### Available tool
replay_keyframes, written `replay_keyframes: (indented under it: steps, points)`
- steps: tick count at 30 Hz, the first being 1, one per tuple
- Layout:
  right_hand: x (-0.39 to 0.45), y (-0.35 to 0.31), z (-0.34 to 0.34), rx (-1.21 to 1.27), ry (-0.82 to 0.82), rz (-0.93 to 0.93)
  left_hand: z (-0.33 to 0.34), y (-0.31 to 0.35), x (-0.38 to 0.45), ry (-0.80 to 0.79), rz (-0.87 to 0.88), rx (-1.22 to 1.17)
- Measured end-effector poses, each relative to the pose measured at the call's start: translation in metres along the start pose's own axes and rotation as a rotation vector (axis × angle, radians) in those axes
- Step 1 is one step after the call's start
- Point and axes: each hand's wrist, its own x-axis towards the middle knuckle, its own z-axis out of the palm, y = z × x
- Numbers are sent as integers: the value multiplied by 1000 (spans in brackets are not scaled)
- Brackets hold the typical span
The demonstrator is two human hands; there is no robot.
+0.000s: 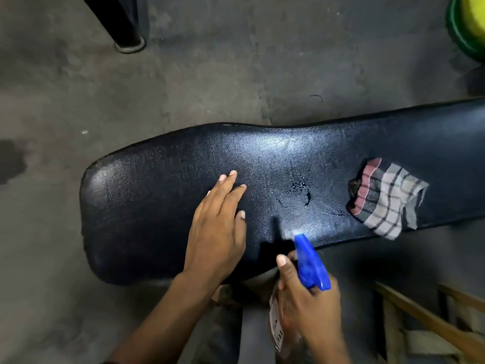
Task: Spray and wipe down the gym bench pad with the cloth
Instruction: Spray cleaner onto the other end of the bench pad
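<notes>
The black gym bench pad (162, 206) stretches from lower left to the right edge. My left hand (217, 227) lies flat on it, palm down, fingers spread. My right hand (307, 298) grips a spray bottle (311, 261) with a blue trigger head, its nozzle aimed at the pad's near edge. Wet droplets (298, 183) glisten on the pad just beyond the nozzle. A checked cloth (385, 198) with pink and grey stripes lies crumpled on the pad to the right, untouched by either hand.
Grey concrete floor (78, 88) surrounds the bench. A black frame leg with a round foot (130, 44) stands at the top left. A green and yellow round object (469, 24) sits at the top right corner. A wooden frame (430, 321) is at the lower right.
</notes>
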Motion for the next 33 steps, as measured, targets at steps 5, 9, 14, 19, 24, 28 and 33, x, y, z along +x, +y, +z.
replay_keyframes:
  steps: [5,9,14,19,24,28,33]
  points:
    - [-11,12,10,-134,-105,-23,-10,-9,-13,86,-103,-22]
    - [-12,-4,28,-153,-156,-122,-27,-21,-26,126,-195,-32]
    - [-20,-37,58,-122,-193,-195,-42,-48,-49,150,-253,-16]
    - [-31,-67,83,-122,-283,-202,-47,-58,-64,158,-271,-48]
    - [-44,-75,99,-125,-391,-204,-56,-59,-68,192,-318,-110]
    - [-53,-70,112,-154,-439,-241,-65,-71,-77,239,-382,-95]
    - [-71,-49,122,-230,-471,-218,-77,-94,-94,293,-451,-33]
